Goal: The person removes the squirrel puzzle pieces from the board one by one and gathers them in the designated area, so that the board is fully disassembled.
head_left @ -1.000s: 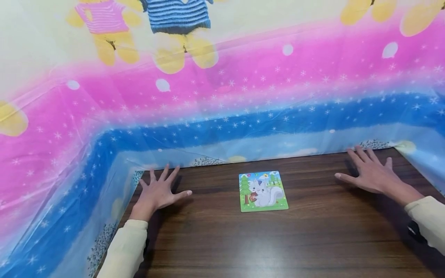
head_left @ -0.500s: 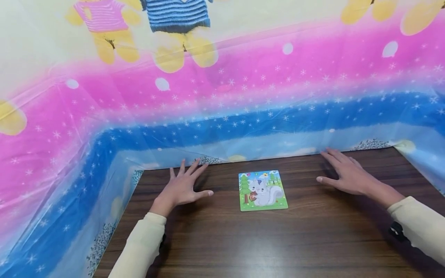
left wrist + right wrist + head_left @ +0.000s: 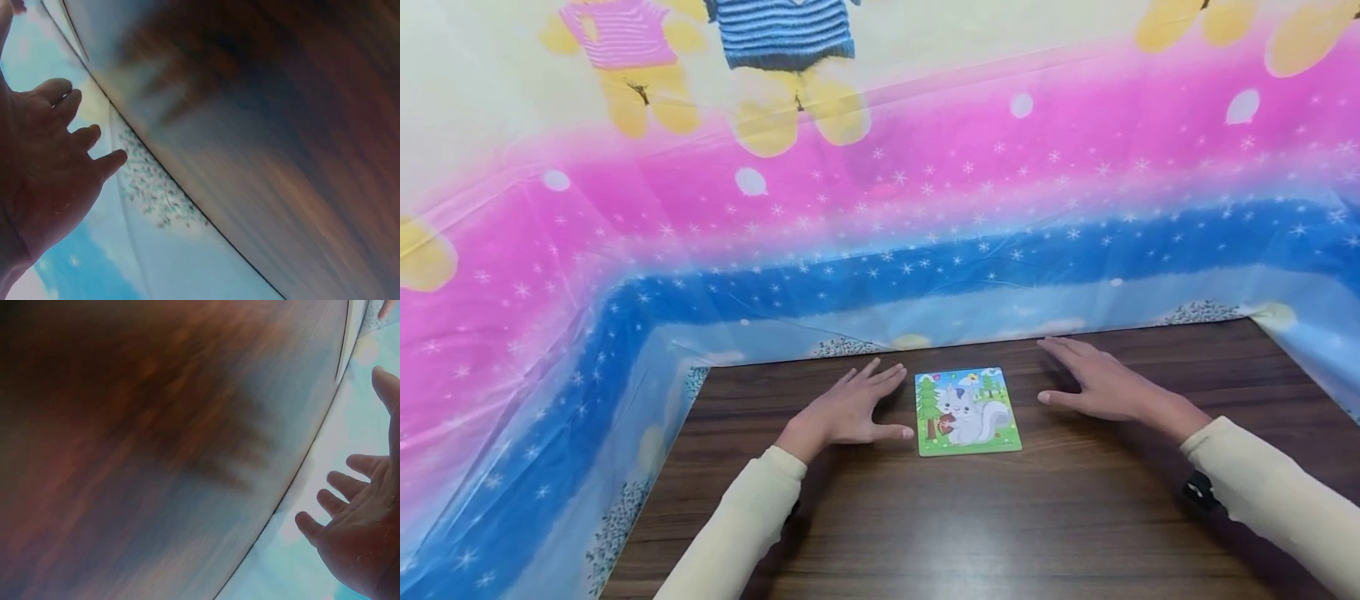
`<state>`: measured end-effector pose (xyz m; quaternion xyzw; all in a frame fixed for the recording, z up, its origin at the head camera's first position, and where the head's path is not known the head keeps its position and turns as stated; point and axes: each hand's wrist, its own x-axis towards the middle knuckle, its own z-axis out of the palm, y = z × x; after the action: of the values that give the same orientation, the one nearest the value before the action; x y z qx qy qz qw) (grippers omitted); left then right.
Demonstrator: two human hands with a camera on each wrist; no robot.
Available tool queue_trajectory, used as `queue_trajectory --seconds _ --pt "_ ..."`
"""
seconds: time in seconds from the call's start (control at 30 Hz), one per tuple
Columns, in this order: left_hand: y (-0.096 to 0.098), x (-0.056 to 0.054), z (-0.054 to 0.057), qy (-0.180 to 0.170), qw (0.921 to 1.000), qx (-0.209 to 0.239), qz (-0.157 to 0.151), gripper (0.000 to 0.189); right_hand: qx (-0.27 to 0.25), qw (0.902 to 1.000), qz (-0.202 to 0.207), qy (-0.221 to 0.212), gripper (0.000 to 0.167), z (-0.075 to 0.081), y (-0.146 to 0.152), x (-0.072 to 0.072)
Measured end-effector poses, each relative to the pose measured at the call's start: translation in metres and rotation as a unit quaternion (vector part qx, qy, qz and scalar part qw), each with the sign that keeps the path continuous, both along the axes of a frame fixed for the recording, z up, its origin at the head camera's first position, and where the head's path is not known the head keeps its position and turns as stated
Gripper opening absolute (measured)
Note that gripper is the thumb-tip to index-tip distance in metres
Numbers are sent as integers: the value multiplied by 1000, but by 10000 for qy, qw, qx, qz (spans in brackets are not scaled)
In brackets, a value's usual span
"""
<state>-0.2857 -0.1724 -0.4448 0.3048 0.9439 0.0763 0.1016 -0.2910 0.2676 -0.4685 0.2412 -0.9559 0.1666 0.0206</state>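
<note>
A square picture puzzle board [image 3: 968, 412] with a grey squirrel, trees and grass on it lies flat on the dark wooden table [image 3: 925, 525]. Just left of the board is my left hand [image 3: 848, 410], fingers spread and thumb pointing at it, apart from it by a small gap. My right hand [image 3: 1093, 383] hovers to the board's right, a wider gap away, fingers extended. Both hands hold nothing. In the left wrist view the left palm [image 3: 50, 162] shows above the table; the right wrist view shows the right palm [image 3: 362, 531] likewise.
A printed cloth [image 3: 880, 275] in pink and blue hangs along the table's back edge and round its left and right sides. Dark wrist straps [image 3: 1199, 492] sit at the cream sleeves [image 3: 1262, 467].
Both hands have moved inward from the table's sides toward the puzzle board, the left one going right and the right one going left. The board has stayed in place.
</note>
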Motion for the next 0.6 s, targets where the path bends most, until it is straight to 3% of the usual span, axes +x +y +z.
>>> queue_trajectory --seconds 0.23,0.6 --pt "17 1 -5 -229 9994 -22 -268 103 2 9996 165 -223 97 -1 -22 -4" --pt "29 3 -5 -364 9989 -237 -199 101 1 9986 349 -391 88 -2 -49 -8"
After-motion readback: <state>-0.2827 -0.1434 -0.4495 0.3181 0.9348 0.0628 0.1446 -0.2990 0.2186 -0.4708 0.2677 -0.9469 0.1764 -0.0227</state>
